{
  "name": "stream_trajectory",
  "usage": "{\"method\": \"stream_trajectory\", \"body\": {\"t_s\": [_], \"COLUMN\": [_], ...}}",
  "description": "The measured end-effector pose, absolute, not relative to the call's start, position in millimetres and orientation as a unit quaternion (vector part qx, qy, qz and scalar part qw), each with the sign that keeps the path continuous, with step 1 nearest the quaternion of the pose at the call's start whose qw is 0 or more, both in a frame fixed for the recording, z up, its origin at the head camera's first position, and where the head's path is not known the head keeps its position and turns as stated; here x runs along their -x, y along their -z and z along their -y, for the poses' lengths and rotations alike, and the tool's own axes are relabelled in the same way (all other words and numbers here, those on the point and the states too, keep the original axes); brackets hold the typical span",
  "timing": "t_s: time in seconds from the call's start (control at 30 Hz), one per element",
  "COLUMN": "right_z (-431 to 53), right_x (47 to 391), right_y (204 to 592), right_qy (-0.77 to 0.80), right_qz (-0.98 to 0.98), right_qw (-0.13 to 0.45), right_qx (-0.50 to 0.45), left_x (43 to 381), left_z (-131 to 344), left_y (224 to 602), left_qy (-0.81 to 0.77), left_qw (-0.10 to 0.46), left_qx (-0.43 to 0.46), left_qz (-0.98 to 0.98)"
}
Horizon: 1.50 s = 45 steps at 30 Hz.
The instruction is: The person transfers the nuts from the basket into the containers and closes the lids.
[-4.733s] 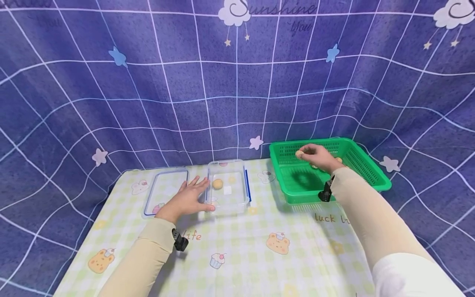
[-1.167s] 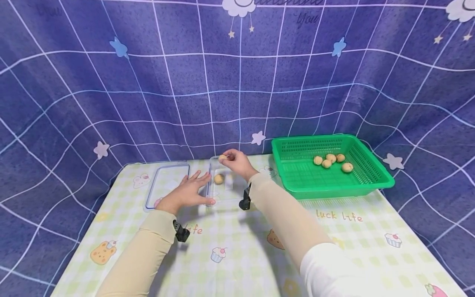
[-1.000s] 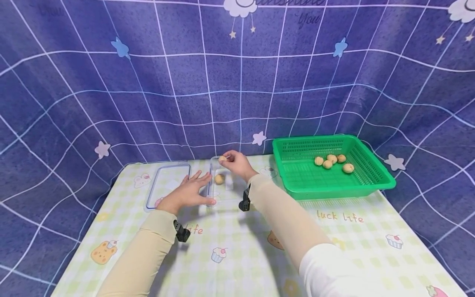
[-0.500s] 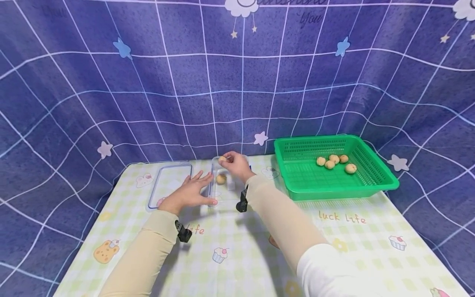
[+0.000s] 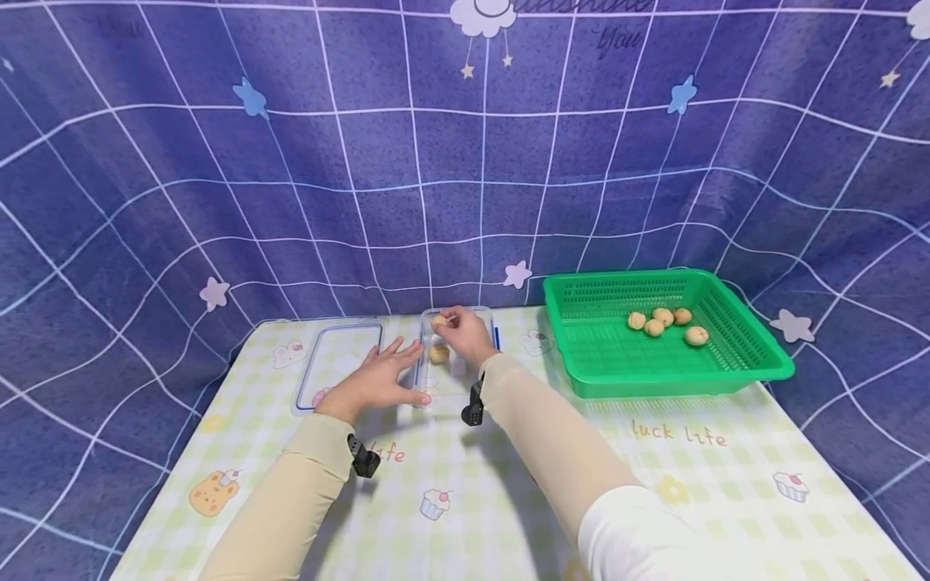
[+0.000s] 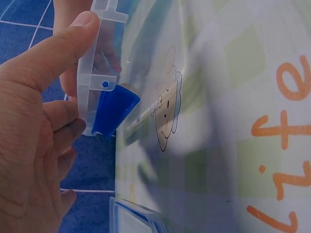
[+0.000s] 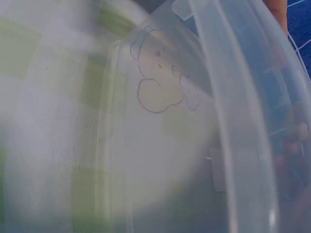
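Observation:
A walnut point(image 5: 439, 322) is pinched between the thumb and fingers of my right hand point(image 5: 468, 335), inside the far end of a clear plastic box point(image 5: 454, 395). Another walnut point(image 5: 439, 353) lies on the box floor, just nearer to me. My left hand point(image 5: 381, 383) steadies the box's left side with fingers spread; in the left wrist view its thumb point(image 6: 82, 19) touches the rim, by a hanging blue clip point(image 6: 114, 109). In the right wrist view the box wall point(image 7: 243, 121) fills much of the frame and the held walnut is mostly hidden.
A green basket point(image 5: 676, 387) with several walnuts point(image 5: 662, 317) stands at the back right. The clear lid point(image 5: 301, 379) with a blue seal lies left of the box, partly under my left hand. A blue grid curtain point(image 5: 465, 202) hangs behind the checked tablecloth point(image 5: 436, 452).
My right hand has brought a walnut from the green basket over to the box and has lowered slightly in the last half second. My left hand has stayed at the box's side.

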State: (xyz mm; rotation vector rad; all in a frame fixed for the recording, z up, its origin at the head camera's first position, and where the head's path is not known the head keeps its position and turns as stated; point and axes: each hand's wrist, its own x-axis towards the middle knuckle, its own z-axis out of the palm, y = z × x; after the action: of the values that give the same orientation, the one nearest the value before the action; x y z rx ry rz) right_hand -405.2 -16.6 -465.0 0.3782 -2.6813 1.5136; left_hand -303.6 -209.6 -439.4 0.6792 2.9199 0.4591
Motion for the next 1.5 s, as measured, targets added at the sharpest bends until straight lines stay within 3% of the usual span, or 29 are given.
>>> {"method": "stream_trajectory", "body": {"t_s": [0.43,0.8,1.1,1.5], "right_z": [8.9,-6.3,-64.9,-162.8], "right_x": [405.7,409.0,422.6,428.4], "right_y": [465.9,441.3,392.6,366.4], "right_qy": [-0.499,-0.542,-0.543,-0.533], "right_qz": [0.858,0.819,0.818,0.824], "right_qw": [0.025,0.089,0.125,0.153], "right_qx": [-0.121,-0.165,-0.142,-0.117], "left_x": [305.3,305.7,305.3,302.6], "left_z": [202.5,201.4,206.5,203.2], "left_y": [438.9,437.7,437.7,430.2], "left_qy": [-0.154,-0.155,-0.150,-0.140], "left_qw": [0.052,0.062,0.071,0.083], "left_qx": [-0.227,-0.222,-0.212,-0.205], "left_qz": [-0.960,-0.961,-0.963,-0.965]}}
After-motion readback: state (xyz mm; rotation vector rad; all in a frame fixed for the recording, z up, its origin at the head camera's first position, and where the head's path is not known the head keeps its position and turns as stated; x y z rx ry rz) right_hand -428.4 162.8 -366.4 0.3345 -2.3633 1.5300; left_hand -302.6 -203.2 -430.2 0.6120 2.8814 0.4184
